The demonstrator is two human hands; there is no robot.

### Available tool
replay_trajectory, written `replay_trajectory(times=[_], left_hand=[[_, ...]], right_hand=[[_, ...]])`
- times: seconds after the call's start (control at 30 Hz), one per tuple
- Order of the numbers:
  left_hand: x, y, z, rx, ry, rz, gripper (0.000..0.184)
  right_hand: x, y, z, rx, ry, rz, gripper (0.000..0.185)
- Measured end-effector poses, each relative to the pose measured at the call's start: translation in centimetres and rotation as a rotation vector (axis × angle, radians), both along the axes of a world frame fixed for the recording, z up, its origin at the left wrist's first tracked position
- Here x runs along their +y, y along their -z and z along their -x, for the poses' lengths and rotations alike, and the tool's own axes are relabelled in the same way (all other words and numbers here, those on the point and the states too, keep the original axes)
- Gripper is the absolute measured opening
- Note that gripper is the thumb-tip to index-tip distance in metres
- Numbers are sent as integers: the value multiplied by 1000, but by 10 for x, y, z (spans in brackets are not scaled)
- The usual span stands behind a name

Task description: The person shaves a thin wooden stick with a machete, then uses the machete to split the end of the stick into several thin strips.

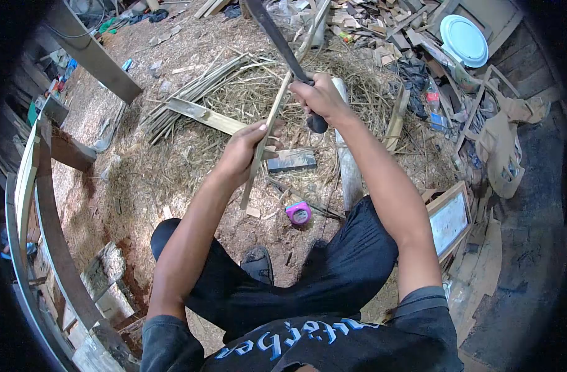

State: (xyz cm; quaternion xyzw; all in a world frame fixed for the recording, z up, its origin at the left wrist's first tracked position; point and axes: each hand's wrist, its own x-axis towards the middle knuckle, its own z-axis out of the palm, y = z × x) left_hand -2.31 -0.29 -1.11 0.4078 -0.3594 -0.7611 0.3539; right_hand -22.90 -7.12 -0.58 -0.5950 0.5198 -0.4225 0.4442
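Note:
My left hand (246, 147) is closed round a long, thin wooden strip (272, 118), which slants from below the hand up to the top of the view. In my right hand (322, 101) is the dark handle of a large knife (277, 36), its blade pointing up and left. The blade lies close against the strip just above my right hand. Beneath my left hand a flat pale board (206, 116) lies on the ground. A dark rectangular block (292, 160) rests between and below the hands.
A pink tape measure (298, 213) lies between my feet and the block. Split sticks (193, 93) lie at the left. An upright pale post (349, 167) stands near my right knee. A framed panel (447, 222) and a light blue lid (464, 41) are at the right.

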Motion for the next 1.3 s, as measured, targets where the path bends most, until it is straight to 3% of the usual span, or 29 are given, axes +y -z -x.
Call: replay_trajectory(times=[0.1, 0.13, 0.17, 0.23, 0.3, 0.4, 0.53, 0.67, 0.73, 0.83, 1.0, 1.1, 1.17, 1.2, 1.3], left_hand=[[-6, 20, -2, -144, 20, 198, 33], [-3, 21, 0, -155, -10, 217, 32], [-2, 21, -1, -155, -17, 217, 32], [-1, 10, -3, -132, 19, 164, 30], [0, -4, -2, -204, -25, 180, 30], [-4, -9, -5, 15, -120, 18, 26], [-3, -11, -7, 6, -188, 13, 13], [-2, -8, -9, 34, -185, 66, 12], [0, -4, -10, -96, -139, 55, 12], [6, -10, -10, -47, -162, 43, 14], [6, -6, -14, 34, -73, 44, 26], [11, -5, -17, -98, -94, 56, 31], [15, -10, -25, -94, -9, -13, 29], [17, -2, -20, -87, -27, -27, 28], [8, 8, -24, -85, -46, -15, 27]], right_hand=[[0, 9, -6, 139, -36, 69, 20], [-2, 13, -11, 191, -19, 211, 24], [-1, 14, -11, 192, -26, 213, 24], [11, 0, -15, 460, 58, 415, 26], [19, -9, -17, 572, 70, 319, 27], [31, -8, -25, 794, -13, 471, 24], [38, -1, -32, 890, -76, 576, 16], [30, 6, -31, 880, -68, 552, 15], [24, 10, -26, 904, -22, 641, 12], [16, 14, -21, 893, -4, 714, 8], [10, 19, -11, 918, 25, 690, 4], [0, 28, 5, 959, -9, 615, 5], [-17, 27, 26, 1008, 86, 231, 9], [-11, 21, 22, 1057, 71, 185, 14], [-7, 26, 13, 1074, 118, 275, 16]])
